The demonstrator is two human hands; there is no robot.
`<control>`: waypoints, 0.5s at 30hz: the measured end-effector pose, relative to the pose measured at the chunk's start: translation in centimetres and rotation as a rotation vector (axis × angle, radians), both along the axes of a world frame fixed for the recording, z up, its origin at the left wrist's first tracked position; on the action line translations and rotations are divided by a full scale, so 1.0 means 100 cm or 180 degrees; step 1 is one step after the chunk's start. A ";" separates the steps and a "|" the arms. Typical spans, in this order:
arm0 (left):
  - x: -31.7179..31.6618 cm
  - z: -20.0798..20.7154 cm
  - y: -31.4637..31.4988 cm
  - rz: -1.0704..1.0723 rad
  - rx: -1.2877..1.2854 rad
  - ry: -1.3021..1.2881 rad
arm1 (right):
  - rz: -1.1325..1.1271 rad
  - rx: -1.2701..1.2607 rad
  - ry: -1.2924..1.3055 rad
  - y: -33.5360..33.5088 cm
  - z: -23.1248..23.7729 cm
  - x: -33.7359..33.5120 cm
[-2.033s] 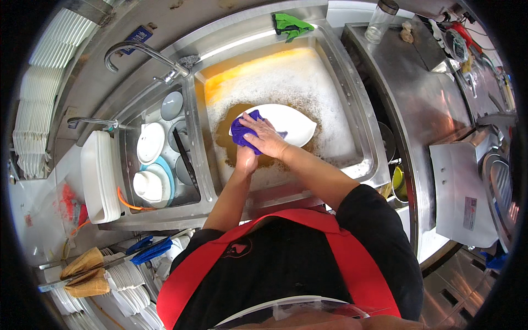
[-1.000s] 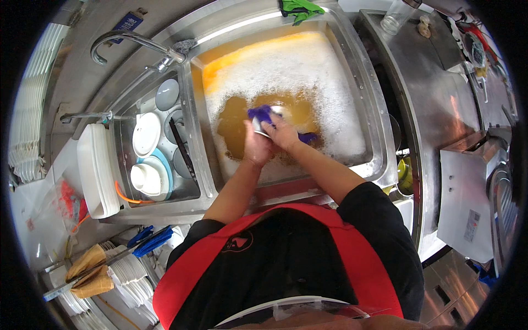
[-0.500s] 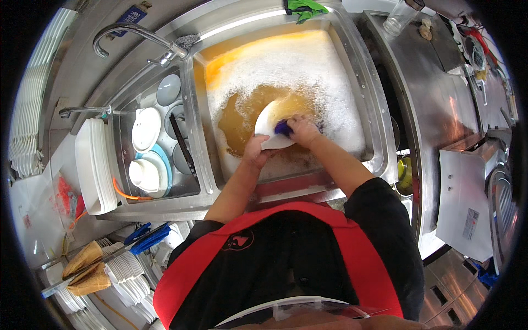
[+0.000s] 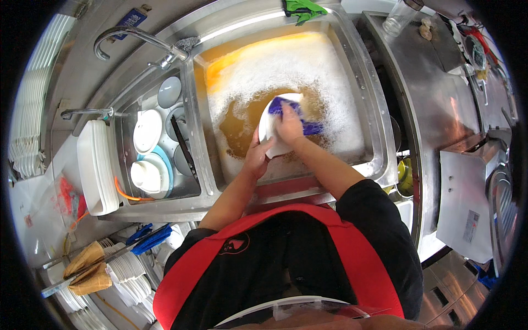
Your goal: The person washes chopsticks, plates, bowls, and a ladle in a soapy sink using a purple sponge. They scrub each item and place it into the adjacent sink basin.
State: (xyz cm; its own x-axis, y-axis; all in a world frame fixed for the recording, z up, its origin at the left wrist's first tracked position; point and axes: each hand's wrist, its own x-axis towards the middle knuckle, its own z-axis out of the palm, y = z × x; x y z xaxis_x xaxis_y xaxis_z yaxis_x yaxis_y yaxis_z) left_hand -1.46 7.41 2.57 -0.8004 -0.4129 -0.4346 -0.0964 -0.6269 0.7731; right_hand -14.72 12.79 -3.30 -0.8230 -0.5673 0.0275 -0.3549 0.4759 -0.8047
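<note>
Over the big steel sink basin [image 4: 373, 110] full of foamy, brownish water, my left hand [image 4: 256, 156] grips the lower left rim of a white plate [image 4: 264, 130], thumb on its face. The plate is tilted up, raised out of the water at least in part. My right hand [image 4: 289, 125] presses a purple cloth [image 4: 313, 128] against the plate's face, fingers closed on it. One end of the cloth hangs out to the right over the suds. The plate's right part lies behind my right hand and the cloth.
A smaller basin on the left holds bowls, white dishes [image 4: 147, 132] and a dark long-handled utensil [image 4: 183, 144]. White trays [image 4: 94, 168] stand beside it. A curved faucet [image 4: 129, 32] reaches over the back left. Green cloth [image 4: 302, 10] hangs on the far rim; a steel counter [image 4: 426, 82] lies right.
The plate has been lifted and tipped more upright. My right hand has moved up and slightly left across its face, and the purple cloth now shows spread out instead of bunched.
</note>
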 end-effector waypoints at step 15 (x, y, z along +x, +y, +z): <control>-0.008 -0.032 -0.045 0.0715 0.0195 -0.0318 | 0.2699 0.0218 0.0651 0.053 0.029 0.018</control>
